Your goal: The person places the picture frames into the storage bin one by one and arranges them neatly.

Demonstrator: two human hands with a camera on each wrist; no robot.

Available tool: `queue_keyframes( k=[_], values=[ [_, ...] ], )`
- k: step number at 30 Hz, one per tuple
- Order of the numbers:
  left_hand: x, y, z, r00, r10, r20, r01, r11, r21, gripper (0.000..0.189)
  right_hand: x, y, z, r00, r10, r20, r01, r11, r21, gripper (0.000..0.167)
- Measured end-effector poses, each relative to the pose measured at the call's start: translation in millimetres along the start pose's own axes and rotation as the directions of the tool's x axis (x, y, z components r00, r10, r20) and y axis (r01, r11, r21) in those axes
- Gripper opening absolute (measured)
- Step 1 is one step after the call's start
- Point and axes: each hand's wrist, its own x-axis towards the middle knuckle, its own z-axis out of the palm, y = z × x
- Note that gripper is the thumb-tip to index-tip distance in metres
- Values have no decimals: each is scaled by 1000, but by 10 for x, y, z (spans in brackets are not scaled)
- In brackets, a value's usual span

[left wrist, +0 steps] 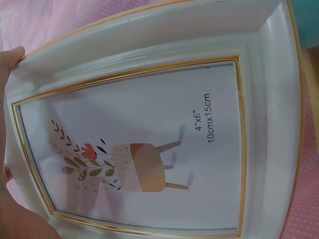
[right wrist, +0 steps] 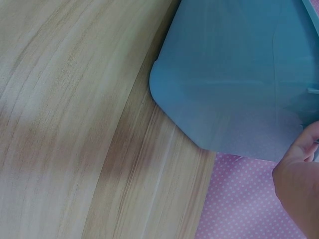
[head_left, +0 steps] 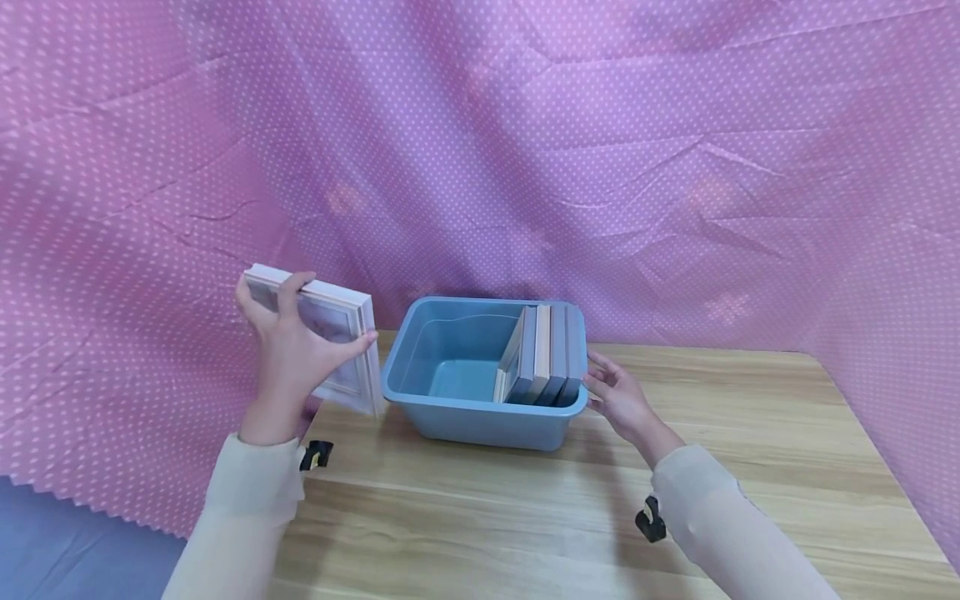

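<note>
My left hand (head_left: 296,350) grips a white picture frame (left wrist: 279,129) above the table, left of the basin. Gold trim and a flower-pot print marked 4"x6" show in the left wrist view. From the head, its edge looks layered; whether it is one frame or two I cannot tell. At the right side of the blue plastic basin (head_left: 480,423), my right hand (head_left: 626,408) holds the rim, thumb at the top; some fingers are hidden. Inside, several grey and cream frames (head_left: 543,354) stand on edge against the right wall, the leftmost leaning.
The basin stands on a wood-grain table (head_left: 465,525). Behind and at both sides hangs a pink dotted cloth (head_left: 510,150). Black clips (head_left: 318,454) show beside the sleeves. Within the basin, the left part shows its bare floor (head_left: 465,379).
</note>
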Motion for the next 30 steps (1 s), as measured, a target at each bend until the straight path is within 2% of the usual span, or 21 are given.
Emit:
queue_keyframes(
  k=[8,15,22,30],
  values=[
    [191,102,92,995,99,-2,-99,990,-104,96,-16,-11,3,1000,-2,7,2,1000,12,58],
    [245,184,214,994,106,-15,-107,980,-168,99,-11,-6,12,1000,-1,8,0,1000,31,58],
    [298,275,360,983,178,-41,-183,958,-220,102,-17,4,0,1000,-6,5,5,1000,22,58],
    [265,357,579,970,242,28,-227,939,-258,105,-15,14,0,1000,-17,13,16,999,38,58]
  ],
)
